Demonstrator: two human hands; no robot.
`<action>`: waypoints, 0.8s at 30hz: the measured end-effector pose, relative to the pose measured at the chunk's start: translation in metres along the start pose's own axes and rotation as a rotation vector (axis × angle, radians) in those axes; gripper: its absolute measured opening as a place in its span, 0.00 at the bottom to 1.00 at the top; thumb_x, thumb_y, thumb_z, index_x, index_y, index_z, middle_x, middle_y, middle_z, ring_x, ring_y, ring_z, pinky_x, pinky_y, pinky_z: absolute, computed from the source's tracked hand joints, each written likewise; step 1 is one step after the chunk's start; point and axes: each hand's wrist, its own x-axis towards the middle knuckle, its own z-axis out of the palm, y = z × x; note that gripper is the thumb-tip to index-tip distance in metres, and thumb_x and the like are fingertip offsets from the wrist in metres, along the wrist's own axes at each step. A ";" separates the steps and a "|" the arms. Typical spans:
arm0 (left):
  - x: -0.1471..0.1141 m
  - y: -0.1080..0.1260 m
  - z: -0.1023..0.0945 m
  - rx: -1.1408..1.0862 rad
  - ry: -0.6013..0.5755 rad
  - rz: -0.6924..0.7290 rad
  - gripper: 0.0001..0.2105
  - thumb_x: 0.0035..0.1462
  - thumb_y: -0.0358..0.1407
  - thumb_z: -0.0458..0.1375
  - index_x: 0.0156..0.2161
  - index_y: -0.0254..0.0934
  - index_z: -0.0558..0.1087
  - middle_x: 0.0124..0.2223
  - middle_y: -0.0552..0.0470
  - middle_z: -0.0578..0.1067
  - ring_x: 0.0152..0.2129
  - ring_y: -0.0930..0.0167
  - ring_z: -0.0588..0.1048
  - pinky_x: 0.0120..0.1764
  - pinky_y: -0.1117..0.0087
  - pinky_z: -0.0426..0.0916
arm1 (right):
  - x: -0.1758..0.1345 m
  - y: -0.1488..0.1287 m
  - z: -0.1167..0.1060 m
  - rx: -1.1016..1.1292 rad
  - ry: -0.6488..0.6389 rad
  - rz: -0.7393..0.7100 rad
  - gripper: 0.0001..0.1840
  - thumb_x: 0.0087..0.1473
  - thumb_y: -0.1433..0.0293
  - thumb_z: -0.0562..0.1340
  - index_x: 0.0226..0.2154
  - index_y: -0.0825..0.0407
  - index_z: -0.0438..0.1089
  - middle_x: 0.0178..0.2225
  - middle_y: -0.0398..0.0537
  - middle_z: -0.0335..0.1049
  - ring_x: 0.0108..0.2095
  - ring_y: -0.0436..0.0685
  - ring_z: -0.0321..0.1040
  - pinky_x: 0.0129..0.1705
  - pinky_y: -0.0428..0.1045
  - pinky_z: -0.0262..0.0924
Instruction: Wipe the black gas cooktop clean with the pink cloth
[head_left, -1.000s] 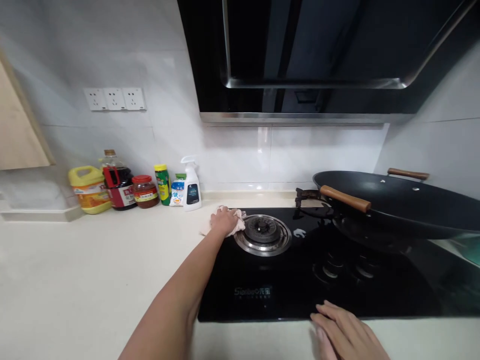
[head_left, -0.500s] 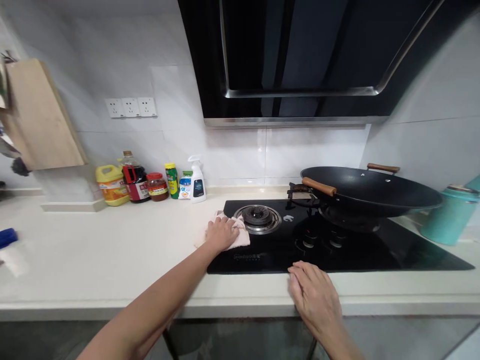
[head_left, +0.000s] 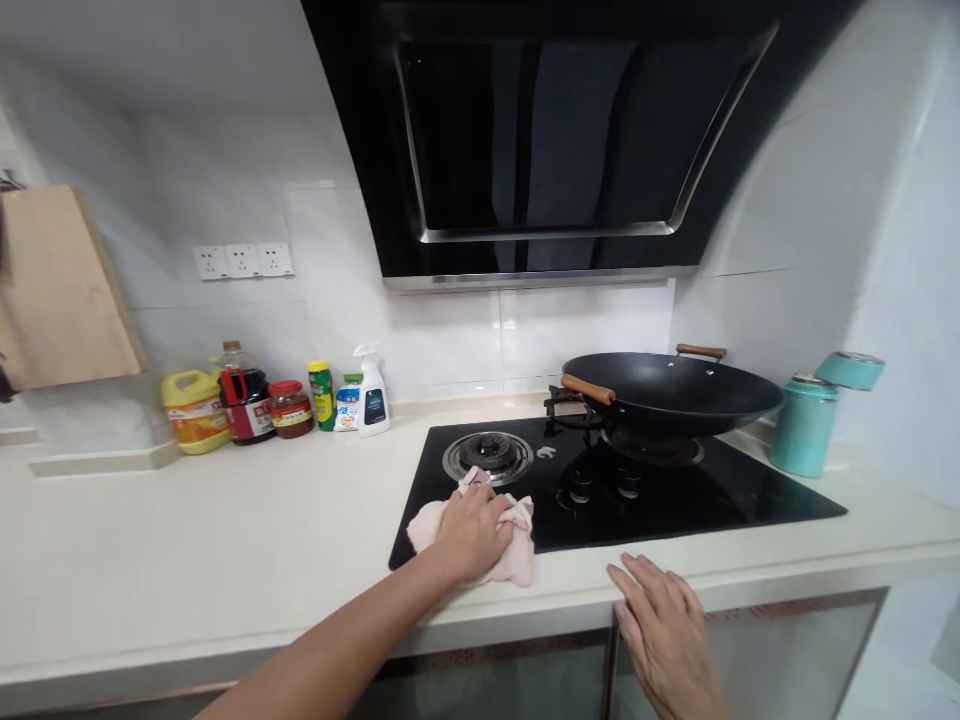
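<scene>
A pale pink cloth point(head_left: 517, 545) lies bunched under my left hand point(head_left: 474, 530), over the front left corner of the black gas cooktop point(head_left: 675, 500). The fingers of that hand are curled onto the cloth and press it down. My right hand point(head_left: 664, 625) is by the counter's front edge, its fingers stretched out and holding nothing. Behind the cloth is the uncovered left burner point(head_left: 487, 455). A small white piece point(head_left: 546, 453) lies on the glass right of that burner.
A black wok point(head_left: 667, 395) with wooden handles sits on the right burner. Beside it stands a turquoise canister point(head_left: 804, 428). A white spray bottle point(head_left: 373, 395), a red-lidded jar point(head_left: 291, 410) and a yellow jug point(head_left: 195, 412) line the wall. The range hood point(head_left: 525, 150) hangs above.
My left hand has drawn the cloth from beside the left burner toward me, to the cooktop's front edge. My right hand has shifted nearer me and its fingers have spread. The view has turned right.
</scene>
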 end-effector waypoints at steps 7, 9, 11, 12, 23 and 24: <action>0.062 0.042 0.023 -0.198 -0.109 -0.170 0.34 0.58 0.54 0.52 0.66 0.43 0.61 0.74 0.42 0.44 0.70 0.51 0.45 0.65 0.49 0.49 | 0.002 -0.003 0.008 -0.018 0.019 -0.012 0.18 0.60 0.68 0.55 0.52 0.46 0.68 0.51 0.49 0.73 0.52 0.62 0.69 0.55 0.59 0.54; 0.077 0.047 0.025 -0.175 -0.172 -0.179 0.34 0.58 0.57 0.50 0.64 0.40 0.65 0.72 0.39 0.51 0.69 0.48 0.45 0.64 0.46 0.48 | -0.001 -0.002 0.011 -0.007 0.020 -0.008 0.18 0.60 0.68 0.55 0.52 0.46 0.68 0.52 0.50 0.72 0.52 0.62 0.68 0.55 0.59 0.53; 0.087 0.048 0.025 -0.162 -0.199 -0.172 0.35 0.57 0.60 0.48 0.61 0.38 0.68 0.69 0.36 0.59 0.67 0.47 0.51 0.63 0.43 0.50 | -0.003 -0.001 0.013 0.007 0.029 0.011 0.18 0.61 0.68 0.55 0.52 0.47 0.68 0.52 0.50 0.72 0.53 0.62 0.68 0.56 0.60 0.53; 0.088 0.048 0.024 -0.160 -0.198 -0.160 0.36 0.57 0.60 0.48 0.60 0.37 0.69 0.67 0.35 0.63 0.66 0.47 0.56 0.62 0.43 0.51 | -0.004 -0.001 0.014 0.014 0.032 0.021 0.18 0.61 0.68 0.54 0.53 0.47 0.67 0.52 0.51 0.72 0.53 0.62 0.68 0.56 0.60 0.53; 0.002 0.037 0.005 -0.142 -0.063 0.028 0.25 0.57 0.55 0.53 0.51 0.42 0.75 0.56 0.43 0.75 0.53 0.56 0.70 0.54 0.55 0.61 | -0.013 -0.001 0.019 -0.006 0.043 0.037 0.17 0.62 0.65 0.53 0.51 0.50 0.69 0.52 0.55 0.71 0.53 0.65 0.68 0.58 0.64 0.51; -0.007 0.032 0.002 -0.132 -0.043 0.040 0.24 0.57 0.55 0.54 0.50 0.42 0.75 0.54 0.43 0.76 0.51 0.57 0.71 0.52 0.56 0.62 | -0.012 -0.001 0.019 -0.004 0.042 0.034 0.17 0.62 0.65 0.53 0.50 0.50 0.69 0.52 0.55 0.71 0.53 0.65 0.68 0.58 0.64 0.51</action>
